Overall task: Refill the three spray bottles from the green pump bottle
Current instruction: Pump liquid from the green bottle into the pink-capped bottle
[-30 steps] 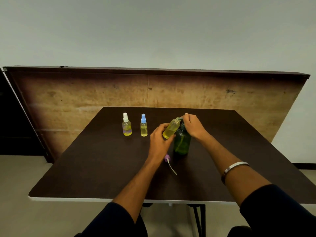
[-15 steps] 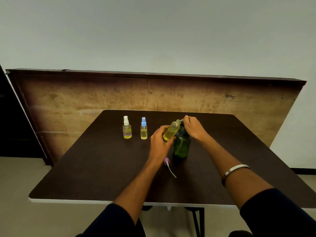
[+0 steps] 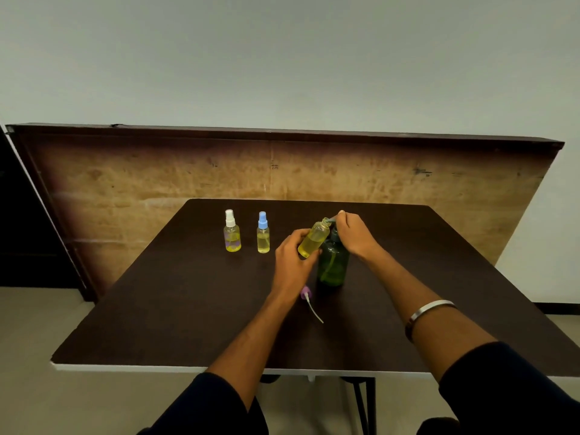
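Head view, the only one: a dark table (image 3: 188,309) with a wooden board (image 3: 157,183) propped behind it; everything sits toward the far middle of the top.

Left hand (image 3: 292,262) is wrapped around the lower body of an uncapped spray bottle (image 3: 314,238); the bottle is lifted off the table and tilted, its long axis running from the base at lower left up to the open neck at upper right; yellow liquid fills most of it.

Right hand (image 3: 354,233) is closed over the head of the green pump bottle (image 3: 333,265); fingers curl down on the pump, whose spout points left into the tilted neck; spout tip and neck appear touching, though the join is too small to be sure; the green bottle stands upright on the table, just right of and behind the held bottle.

The relation that counts: the neck lies up and right of the left grip, directly at the spout under the right hand; the right hand is the nearer one to the pump, the left only steadies; any slip in tilt would, I judge, send liquid past the neck.

The purple spray cap (image 3: 306,292) with its dip tube lies on the table near the left wrist, within easy reach of it.

White-capped bottle (image 3: 232,235) and blue-capped bottle (image 3: 263,235) stand upright, side by side, well left of the hands; both hold yellow liquid and are capped; probably already filled.
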